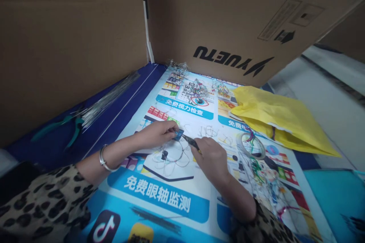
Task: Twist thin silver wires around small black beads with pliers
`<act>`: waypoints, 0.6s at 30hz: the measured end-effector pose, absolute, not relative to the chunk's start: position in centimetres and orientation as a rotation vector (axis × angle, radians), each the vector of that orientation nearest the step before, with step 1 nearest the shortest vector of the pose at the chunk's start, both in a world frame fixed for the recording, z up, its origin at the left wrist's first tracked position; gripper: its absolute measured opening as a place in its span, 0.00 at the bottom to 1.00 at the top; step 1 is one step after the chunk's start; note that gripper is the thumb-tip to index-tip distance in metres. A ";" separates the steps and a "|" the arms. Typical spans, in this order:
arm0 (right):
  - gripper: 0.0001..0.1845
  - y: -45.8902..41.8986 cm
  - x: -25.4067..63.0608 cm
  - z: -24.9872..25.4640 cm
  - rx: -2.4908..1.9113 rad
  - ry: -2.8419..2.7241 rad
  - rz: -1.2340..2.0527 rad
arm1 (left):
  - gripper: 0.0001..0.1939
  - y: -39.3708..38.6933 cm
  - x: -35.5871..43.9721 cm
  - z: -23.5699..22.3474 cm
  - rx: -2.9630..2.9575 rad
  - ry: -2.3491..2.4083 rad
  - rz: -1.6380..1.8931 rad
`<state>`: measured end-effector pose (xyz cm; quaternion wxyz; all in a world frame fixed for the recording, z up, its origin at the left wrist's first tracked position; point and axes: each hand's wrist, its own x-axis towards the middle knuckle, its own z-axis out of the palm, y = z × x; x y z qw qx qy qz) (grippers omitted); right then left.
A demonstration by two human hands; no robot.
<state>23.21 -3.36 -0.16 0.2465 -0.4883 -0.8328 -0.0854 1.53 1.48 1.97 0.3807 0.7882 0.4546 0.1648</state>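
"Where's the wire flower (171, 160)?"
"Nearest: on the sheet (213, 205), six o'clock from the left hand (156, 133)."
"Fingers?"
"Left's pinched together, on what I can't tell; the right hand (212, 157) clamps a tool (193, 143) pointing to ten."
"Step?"
"Close tool work, I'd judge; next calls for a steady pinch."
"Unclear?"
"Tool tip's blurred; the tangle (196, 89) at twelve won't resolve."

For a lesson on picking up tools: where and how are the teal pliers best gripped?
Probably grip the pliers around both handles, coming from the near side: the handles splay apart that way, while the other end lies by the wires.
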 end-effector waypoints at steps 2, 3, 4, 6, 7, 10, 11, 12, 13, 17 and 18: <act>0.10 -3.4 23.2 -0.4 -1.349 -2.269 -0.187 | 0.10 1.5 1.5 1.9 2.077 1.168 0.428; 0.09 -3.4 23.2 -0.4 -1.357 -2.266 -0.163 | 0.10 1.4 1.5 1.8 2.113 1.174 0.435; 0.09 -3.5 23.2 -0.5 -1.368 -2.261 -0.143 | 0.11 1.4 1.5 1.7 2.150 1.179 0.451; 0.09 -3.5 23.3 -0.6 -1.394 -2.251 -0.105 | 0.13 1.4 1.4 1.7 2.235 1.177 0.532; 0.09 -3.5 23.3 -0.7 -1.412 -2.248 -0.088 | 0.13 1.3 1.4 1.8 2.277 1.177 0.597; 0.09 -3.5 23.2 -0.6 -1.471 -2.242 -0.028 | 0.07 0.7 1.8 2.6 2.336 1.207 0.811; 0.09 -3.5 23.1 -0.5 -1.489 -2.237 -0.005 | 0.06 0.4 2.0 2.9 2.319 1.225 0.842; 0.08 -3.6 23.1 -0.4 -1.504 -2.230 0.016 | 0.06 -0.1 2.4 3.3 2.292 1.231 0.844; 0.08 -3.7 23.0 -0.3 -1.515 -2.222 0.032 | 0.07 -0.7 2.8 3.6 2.250 1.243 0.805; 0.05 -4.1 22.7 0.0 -1.532 -2.186 0.038 | 0.07 -2.7 4.4 3.8 2.012 1.312 0.673; 0.05 -4.2 22.6 0.1 -1.530 -2.181 0.032 | 0.06 -3.0 4.7 3.7 1.973 1.320 0.670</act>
